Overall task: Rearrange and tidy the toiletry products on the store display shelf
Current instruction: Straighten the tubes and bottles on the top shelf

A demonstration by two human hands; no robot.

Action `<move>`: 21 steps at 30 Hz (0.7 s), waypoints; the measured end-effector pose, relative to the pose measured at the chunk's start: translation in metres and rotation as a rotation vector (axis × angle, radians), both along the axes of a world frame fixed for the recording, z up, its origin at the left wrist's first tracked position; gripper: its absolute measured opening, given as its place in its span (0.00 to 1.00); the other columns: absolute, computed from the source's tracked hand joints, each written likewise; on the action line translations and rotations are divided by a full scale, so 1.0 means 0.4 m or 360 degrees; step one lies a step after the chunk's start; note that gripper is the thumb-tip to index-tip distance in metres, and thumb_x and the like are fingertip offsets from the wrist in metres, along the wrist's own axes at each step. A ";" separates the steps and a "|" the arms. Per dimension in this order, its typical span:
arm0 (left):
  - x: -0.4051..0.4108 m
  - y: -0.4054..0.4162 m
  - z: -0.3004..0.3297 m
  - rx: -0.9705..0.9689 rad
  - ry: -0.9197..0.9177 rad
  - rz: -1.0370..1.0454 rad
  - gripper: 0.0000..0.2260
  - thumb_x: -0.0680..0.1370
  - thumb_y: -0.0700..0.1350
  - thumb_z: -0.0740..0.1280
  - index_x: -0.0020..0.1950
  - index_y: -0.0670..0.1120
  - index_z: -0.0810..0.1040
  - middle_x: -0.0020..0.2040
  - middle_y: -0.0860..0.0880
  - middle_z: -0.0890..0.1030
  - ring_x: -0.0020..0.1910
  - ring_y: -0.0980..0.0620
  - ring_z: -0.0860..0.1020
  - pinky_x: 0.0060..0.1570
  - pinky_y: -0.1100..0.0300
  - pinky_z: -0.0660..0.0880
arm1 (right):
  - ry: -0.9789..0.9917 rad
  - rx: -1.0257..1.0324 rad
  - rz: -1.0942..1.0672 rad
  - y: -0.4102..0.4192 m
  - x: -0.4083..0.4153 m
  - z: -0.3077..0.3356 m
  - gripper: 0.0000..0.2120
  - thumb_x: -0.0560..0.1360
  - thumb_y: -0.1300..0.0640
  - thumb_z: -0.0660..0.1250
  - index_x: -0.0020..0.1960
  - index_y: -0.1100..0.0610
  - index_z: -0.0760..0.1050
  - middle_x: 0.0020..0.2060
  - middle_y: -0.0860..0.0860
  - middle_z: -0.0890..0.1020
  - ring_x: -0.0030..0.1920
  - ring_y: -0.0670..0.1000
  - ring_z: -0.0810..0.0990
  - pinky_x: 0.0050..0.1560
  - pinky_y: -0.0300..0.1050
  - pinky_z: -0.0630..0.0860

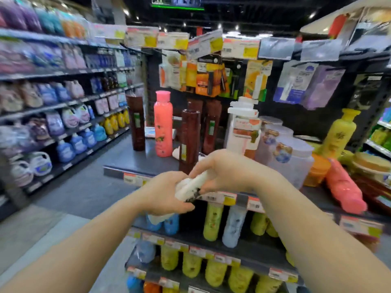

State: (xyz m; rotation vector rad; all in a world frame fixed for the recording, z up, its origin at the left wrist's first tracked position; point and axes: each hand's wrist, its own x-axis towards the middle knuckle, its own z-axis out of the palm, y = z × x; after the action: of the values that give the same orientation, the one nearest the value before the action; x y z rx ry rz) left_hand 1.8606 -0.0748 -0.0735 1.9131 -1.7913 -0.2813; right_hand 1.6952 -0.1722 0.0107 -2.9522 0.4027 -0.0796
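Toiletry bottles crowd the top deck of the display shelf (139, 159), and the piece I'm working on is a white bottle or tube with a dark print (191, 187), held in the air just in front of the shelf's front edge, not yet set down. My left hand (167, 193) cups it from below with fingers curled round its lower end, and my right hand (224, 172) closes over its upper end from above; I judge the two-handed hold is there to turn it and square its label before it goes back. Blur hides exactly what it is. Just behind my hands stands a dark brown bottle (189, 140), upright near the edge, with more brown ones behind and to the left. A pink bottle (163, 123) stands upright between them. To the right, a white pump bottle (243, 127) sits beside a row of clear lidded jars (289, 157). Farther right a second pink bottle (344, 185) lies on its side, which I read as stock that needs standing up, and a yellow bottle (338, 134) rises behind it. The open deck left of the pink bottle looks like the natural landing spot.
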 end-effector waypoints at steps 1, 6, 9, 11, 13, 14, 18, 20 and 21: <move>0.043 0.021 -0.013 0.0012 0.0096 0.0031 0.16 0.62 0.58 0.73 0.46 0.57 0.73 0.41 0.56 0.78 0.40 0.58 0.77 0.41 0.58 0.74 | -0.0045 -0.0076 0.0009 0.008 0.049 -0.011 0.22 0.69 0.49 0.75 0.63 0.45 0.77 0.56 0.41 0.80 0.56 0.41 0.75 0.53 0.33 0.72; 0.271 0.105 -0.029 0.0003 0.0418 0.0178 0.18 0.62 0.57 0.75 0.47 0.56 0.76 0.40 0.55 0.80 0.38 0.61 0.78 0.38 0.63 0.74 | -0.0733 0.0372 0.0046 0.052 0.272 -0.059 0.43 0.64 0.52 0.78 0.74 0.46 0.61 0.67 0.45 0.71 0.66 0.46 0.71 0.66 0.44 0.69; 0.396 0.124 -0.017 -0.0134 0.0488 0.0306 0.24 0.57 0.64 0.71 0.47 0.55 0.77 0.41 0.55 0.81 0.39 0.61 0.78 0.38 0.63 0.73 | -0.1178 0.0662 -0.0253 0.075 0.373 -0.099 0.39 0.64 0.47 0.79 0.68 0.36 0.62 0.60 0.41 0.74 0.56 0.40 0.76 0.57 0.35 0.73; 0.470 0.121 -0.016 -0.0210 0.0586 0.0359 0.20 0.59 0.62 0.74 0.46 0.54 0.76 0.40 0.55 0.80 0.38 0.64 0.77 0.35 0.68 0.70 | -0.1233 0.0856 -0.0428 0.083 0.430 -0.131 0.29 0.66 0.49 0.77 0.58 0.34 0.64 0.51 0.43 0.78 0.45 0.39 0.79 0.48 0.36 0.77; 0.523 0.106 -0.021 -0.0212 0.0625 0.0354 0.17 0.63 0.55 0.78 0.45 0.55 0.76 0.40 0.56 0.80 0.37 0.67 0.77 0.32 0.73 0.68 | -0.1228 0.0982 -0.0532 0.086 0.476 -0.158 0.28 0.66 0.52 0.77 0.55 0.35 0.64 0.47 0.45 0.80 0.40 0.37 0.79 0.42 0.33 0.75; 0.542 0.096 -0.028 -0.0188 0.0630 0.0335 0.15 0.64 0.52 0.79 0.45 0.54 0.76 0.40 0.55 0.80 0.37 0.68 0.76 0.31 0.74 0.68 | -0.1260 0.1028 -0.0591 0.088 0.496 -0.165 0.28 0.66 0.53 0.77 0.54 0.36 0.64 0.47 0.44 0.80 0.40 0.36 0.79 0.42 0.33 0.74; 0.591 0.052 -0.033 -0.0206 0.0849 0.0321 0.15 0.65 0.50 0.78 0.47 0.54 0.76 0.41 0.53 0.81 0.37 0.65 0.78 0.31 0.72 0.70 | -0.1297 0.1200 -0.0866 0.084 0.558 -0.178 0.38 0.66 0.53 0.77 0.69 0.41 0.60 0.53 0.40 0.78 0.48 0.35 0.78 0.44 0.31 0.74; 0.602 0.023 -0.024 -0.0309 0.1108 0.0298 0.20 0.64 0.51 0.78 0.51 0.51 0.76 0.43 0.53 0.82 0.39 0.62 0.80 0.36 0.66 0.73 | -0.1132 0.1287 -0.0899 0.084 0.572 -0.183 0.41 0.68 0.56 0.76 0.73 0.44 0.57 0.54 0.41 0.77 0.47 0.39 0.81 0.44 0.36 0.76; 0.603 0.005 -0.022 -0.0358 0.1239 0.0263 0.22 0.63 0.50 0.78 0.53 0.49 0.75 0.44 0.52 0.82 0.42 0.59 0.81 0.38 0.63 0.75 | -0.1006 0.1284 -0.0876 0.087 0.581 -0.188 0.40 0.68 0.56 0.76 0.72 0.45 0.60 0.54 0.42 0.78 0.47 0.40 0.81 0.44 0.36 0.77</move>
State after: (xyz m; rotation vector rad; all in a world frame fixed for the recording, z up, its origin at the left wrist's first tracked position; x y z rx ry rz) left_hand 2.1017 -0.0727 -0.0823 1.4827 -1.0896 -0.6320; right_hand 1.9275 -0.1374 -0.0643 -1.8356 0.8678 -0.7000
